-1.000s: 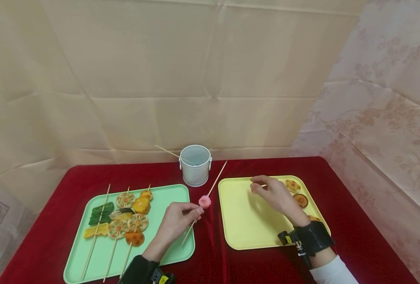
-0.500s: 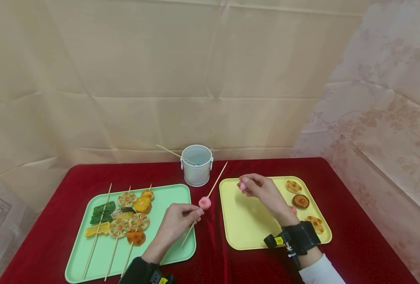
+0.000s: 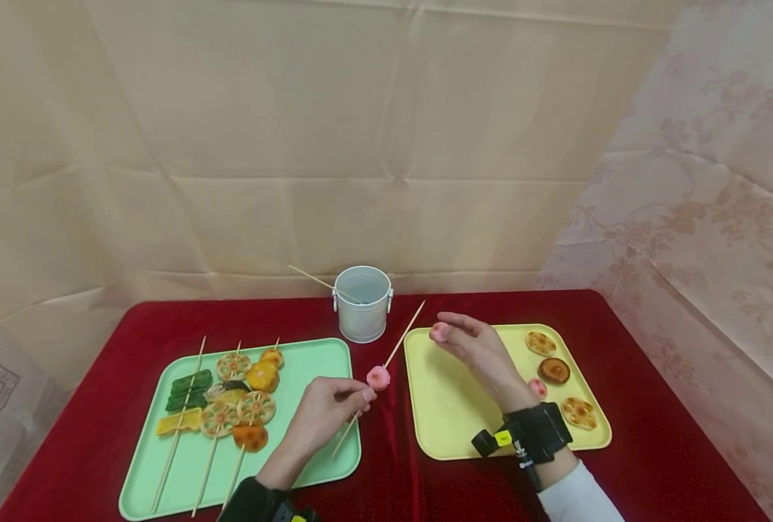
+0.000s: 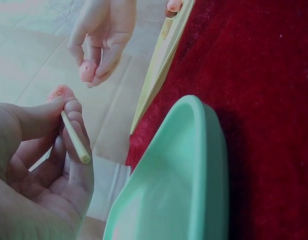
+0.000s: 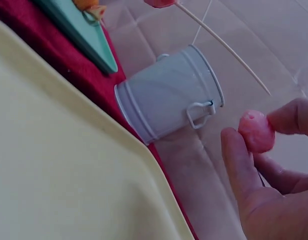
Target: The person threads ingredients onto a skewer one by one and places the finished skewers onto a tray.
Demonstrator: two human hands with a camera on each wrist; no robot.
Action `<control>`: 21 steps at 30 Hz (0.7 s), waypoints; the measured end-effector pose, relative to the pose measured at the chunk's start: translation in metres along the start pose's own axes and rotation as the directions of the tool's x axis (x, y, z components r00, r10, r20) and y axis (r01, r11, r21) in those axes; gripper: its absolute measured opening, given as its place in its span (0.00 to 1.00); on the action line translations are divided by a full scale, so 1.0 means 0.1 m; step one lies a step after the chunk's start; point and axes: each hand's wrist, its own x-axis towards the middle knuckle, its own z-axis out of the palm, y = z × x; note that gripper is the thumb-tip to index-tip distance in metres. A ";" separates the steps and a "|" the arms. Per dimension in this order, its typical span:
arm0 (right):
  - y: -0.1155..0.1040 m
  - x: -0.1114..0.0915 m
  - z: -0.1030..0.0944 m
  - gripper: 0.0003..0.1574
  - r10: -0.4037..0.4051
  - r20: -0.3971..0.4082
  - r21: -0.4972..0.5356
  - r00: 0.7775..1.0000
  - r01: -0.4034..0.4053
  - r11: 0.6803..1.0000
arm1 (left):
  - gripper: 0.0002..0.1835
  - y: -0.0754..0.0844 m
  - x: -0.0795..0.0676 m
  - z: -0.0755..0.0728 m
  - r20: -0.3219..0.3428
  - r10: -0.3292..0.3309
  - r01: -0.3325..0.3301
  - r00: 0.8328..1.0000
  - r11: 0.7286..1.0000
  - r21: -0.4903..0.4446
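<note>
My left hand pinches a wooden skewer between thumb and fingers, over the gap between the two trays. One pink ball-shaped piece is threaded on it, right above the fingertips, and the bare pointed end slants up and to the right. My right hand holds a second pink ball between thumb and fingers, above the yellow tray's far left corner. A small hole shows in that ball in the right wrist view. It is close to the skewer's tip but apart from it.
On the left, a green tray bears several loaded skewers of vegetable pieces. The yellow tray carries lotus-root slices, a brown mushroom-like round and another pink ball. Behind stands a white bucket with a skewer inside.
My right hand has moved left across the yellow tray with the pink ball, toward the skewer's tip. The pink ball left on the tray has come into view. My left hand has barely moved.
</note>
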 end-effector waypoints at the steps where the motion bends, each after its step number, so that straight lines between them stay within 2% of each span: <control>1: 0.00 0.01 0.00 0.33 0.004 -0.013 0.015 1.000 -0.004 1.000 | 0.09 0.00 0.00 0.00 0.006 0.002 -0.002 1.000 1.000 -0.002; 9: -0.05 0.05 0.01 0.35 0.015 -0.082 0.132 0.997 -0.005 0.991 | 0.09 -0.02 -0.02 -0.01 0.052 -0.004 0.005 0.999 1.000 -0.020; 16: -0.08 0.07 0.01 0.37 0.021 -0.078 0.186 0.997 -0.006 0.982 | 0.09 -0.03 -0.04 -0.01 0.090 -0.017 0.019 0.996 0.999 -0.028; 21: -0.10 0.07 0.03 0.34 0.003 -0.080 0.223 0.997 0.015 0.975 | 0.09 -0.04 -0.04 -0.01 0.112 -0.003 0.004 0.994 1.000 -0.008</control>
